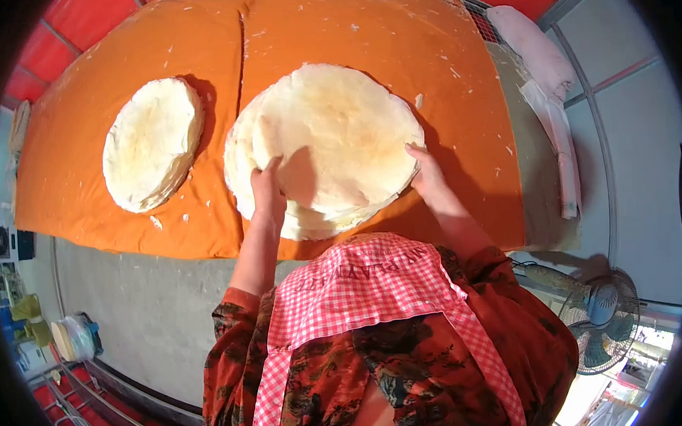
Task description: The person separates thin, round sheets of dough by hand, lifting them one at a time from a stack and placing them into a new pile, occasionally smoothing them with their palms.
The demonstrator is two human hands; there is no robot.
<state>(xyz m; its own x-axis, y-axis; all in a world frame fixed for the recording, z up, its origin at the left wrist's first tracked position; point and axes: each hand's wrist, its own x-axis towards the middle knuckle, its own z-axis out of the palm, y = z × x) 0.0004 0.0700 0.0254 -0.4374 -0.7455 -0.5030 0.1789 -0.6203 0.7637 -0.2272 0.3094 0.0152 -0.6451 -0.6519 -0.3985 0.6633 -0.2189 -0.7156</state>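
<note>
A large stack of thin round flatbreads (pixel 345 129) lies on the orange cloth (pixel 466 124) in the middle. My left hand (pixel 268 192) grips the front left edge of the upper flatbreads, its thumb on top. At the right edge of the same stack, my right hand (pixel 424 170) holds the rim with the thumb above and the other fingers hidden beneath. The upper layers sit slightly off the lower ones, which show at the left and front. A smaller stack of round flatbreads (pixel 153 145) rests on the cloth to the left, apart from both hands.
White crumbs and flakes are scattered over the cloth. A rolled pinkish bundle (pixel 532 48) lies past the table's right side. A standing fan (pixel 600 316) is at the lower right. Plastic bags (pixel 76 336) sit at the lower left, beyond the grey floor (pixel 140 313).
</note>
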